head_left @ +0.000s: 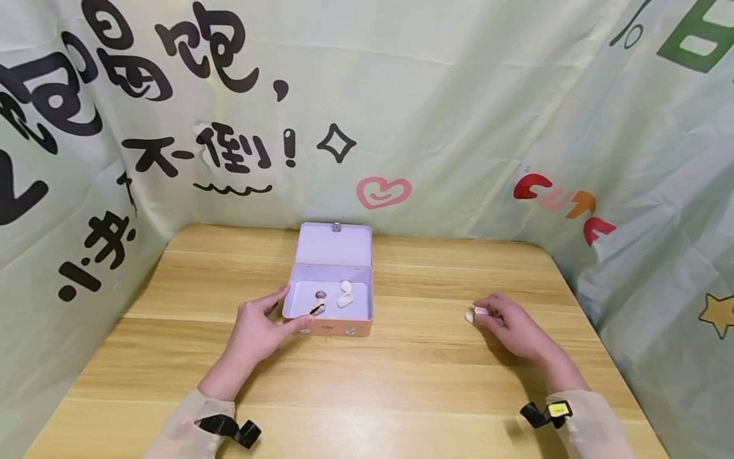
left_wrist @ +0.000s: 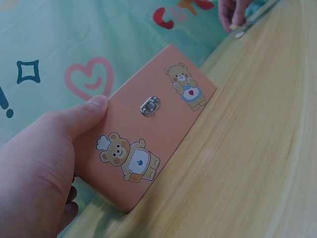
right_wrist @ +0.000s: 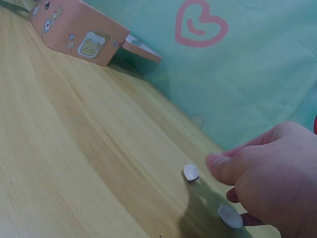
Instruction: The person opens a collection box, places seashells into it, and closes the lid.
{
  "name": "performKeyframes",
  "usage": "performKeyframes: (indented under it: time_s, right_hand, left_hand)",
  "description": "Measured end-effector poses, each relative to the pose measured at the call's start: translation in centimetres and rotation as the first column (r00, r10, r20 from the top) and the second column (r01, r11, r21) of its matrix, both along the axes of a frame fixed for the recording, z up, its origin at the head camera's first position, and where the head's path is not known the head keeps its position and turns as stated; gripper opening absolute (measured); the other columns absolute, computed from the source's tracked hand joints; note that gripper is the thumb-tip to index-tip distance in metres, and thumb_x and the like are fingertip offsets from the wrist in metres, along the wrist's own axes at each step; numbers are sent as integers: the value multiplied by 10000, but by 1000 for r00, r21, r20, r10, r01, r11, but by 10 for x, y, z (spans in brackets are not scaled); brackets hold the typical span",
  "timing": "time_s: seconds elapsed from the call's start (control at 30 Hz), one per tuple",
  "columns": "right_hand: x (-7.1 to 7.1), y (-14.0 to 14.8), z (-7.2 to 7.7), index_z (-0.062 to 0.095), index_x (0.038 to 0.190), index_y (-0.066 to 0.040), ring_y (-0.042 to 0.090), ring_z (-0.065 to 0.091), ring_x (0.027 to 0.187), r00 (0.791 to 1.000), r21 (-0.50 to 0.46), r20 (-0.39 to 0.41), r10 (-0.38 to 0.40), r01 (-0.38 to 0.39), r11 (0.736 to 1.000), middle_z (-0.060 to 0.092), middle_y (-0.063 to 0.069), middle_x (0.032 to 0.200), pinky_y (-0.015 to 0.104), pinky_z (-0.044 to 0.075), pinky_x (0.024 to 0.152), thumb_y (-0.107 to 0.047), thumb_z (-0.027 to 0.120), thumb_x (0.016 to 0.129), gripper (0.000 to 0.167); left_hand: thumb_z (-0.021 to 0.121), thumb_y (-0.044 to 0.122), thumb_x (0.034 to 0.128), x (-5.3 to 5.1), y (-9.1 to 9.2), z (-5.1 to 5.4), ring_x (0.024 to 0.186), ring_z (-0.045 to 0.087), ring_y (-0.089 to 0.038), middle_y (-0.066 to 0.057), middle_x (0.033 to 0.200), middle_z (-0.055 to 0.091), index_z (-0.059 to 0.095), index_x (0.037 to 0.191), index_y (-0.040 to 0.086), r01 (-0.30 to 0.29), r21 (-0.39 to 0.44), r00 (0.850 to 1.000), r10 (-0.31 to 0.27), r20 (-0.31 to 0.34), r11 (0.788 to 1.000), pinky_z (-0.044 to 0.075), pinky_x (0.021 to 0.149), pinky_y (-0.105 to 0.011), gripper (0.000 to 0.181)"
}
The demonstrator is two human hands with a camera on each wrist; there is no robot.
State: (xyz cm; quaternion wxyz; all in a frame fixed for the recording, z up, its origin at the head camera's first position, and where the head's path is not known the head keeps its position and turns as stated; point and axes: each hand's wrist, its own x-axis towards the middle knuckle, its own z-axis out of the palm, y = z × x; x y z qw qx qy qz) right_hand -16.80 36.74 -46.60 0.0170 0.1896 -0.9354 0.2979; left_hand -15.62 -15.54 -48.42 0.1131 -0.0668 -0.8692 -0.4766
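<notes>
The box looks smooth metal, the table glossy wood, the backdrop creased cloth.

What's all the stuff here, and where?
table: one, light wood, centre
tin box: one, salmon and lilac, open on table
pale pieces: at least two, whitish, in box
round piece: one, dark, in box
two-toned piece: one, dark and pale, in box
loose pieces: at least two, white, table's right
backdrop: count unclear, pale green, around table
prints: many, mixed colours, on backdrop
wrist devices: two, black, on wrists
sleeves: two, pale, bottom edge
left hand: one, bare, gripping box's left side
right hand: one, bare, at loose pieces
</notes>
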Motion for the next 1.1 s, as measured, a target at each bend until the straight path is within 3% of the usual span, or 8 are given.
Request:
performKeyframes:
  time_s: [0.3,0.63,0.87,1.1]
  right_hand:
    - [-3,-8,14,701,1206,21,188,547,892,999,-12,-41,21,-21,1000,585,33,1026,293,513,750,-114,628,1085,195]
    - [-11,-25,30,691,1276,31,220,650,944,999,-20,46,25,-24,999,699,9,1026,381,572,816,-177,666,1073,292]
    - [-22,-48,38,688,1303,6,218,649,997,997,-34,46,55,-54,998,700,8,1058,480,564,889,-221,650,1085,318]
    - [-35,-78,50,689,1311,19,211,642,1005,992,-72,49,120,-116,991,699,2,1058,493,556,907,-234,652,1084,343]
  left_hand:
    - [977,482,738,0,1,1,1351,546,-359,-124,1437,616,642,1427,26,8,22,1000,-9,11,1000,471,1079,-530,891]
    - [968,521,729,1,0,1,1343,551,-363,-121,1430,622,646,1414,9,10,14,1000,-10,-1,1000,474,1076,-532,914]
    - [988,432,741,1,0,2,1345,549,-378,-123,1433,619,639,1413,-14,8,10,1000,-8,2,1000,474,1069,-538,879]
    - [992,412,741,0,1,1,1341,555,-376,-139,1429,618,639,1414,-7,12,11,1000,-12,-4,1000,479,1068,-532,868]
